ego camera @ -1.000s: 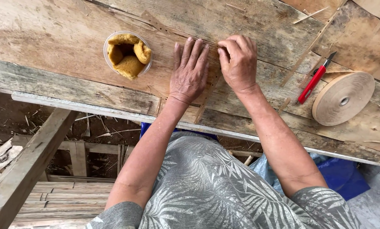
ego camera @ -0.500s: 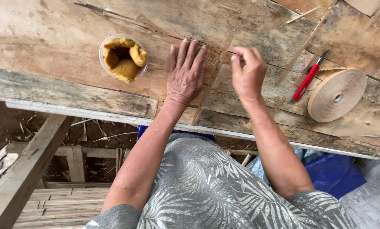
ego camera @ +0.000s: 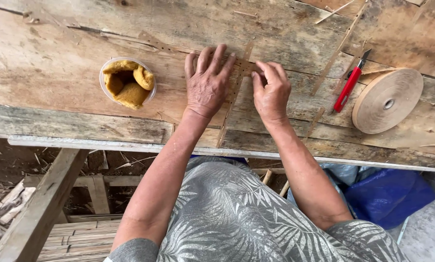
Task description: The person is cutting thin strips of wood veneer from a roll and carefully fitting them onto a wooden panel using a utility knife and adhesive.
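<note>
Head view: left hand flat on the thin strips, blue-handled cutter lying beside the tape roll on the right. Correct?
Not quite. The head view shows the cutter has a red handle, not blue. The rest holds: the left hand lies flat on the thin strips, and the cutter lies beside the tape roll.

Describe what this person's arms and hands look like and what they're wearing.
Both arms are bare from the upper arm down. The left hand and right hand wear no gloves, and no rings, watch or bracelets show. The short sleeves are grey, part of a grey top printed with pale palm-leaf shapes. The arms look lean, with wrinkled knuckles and short nails.
</note>
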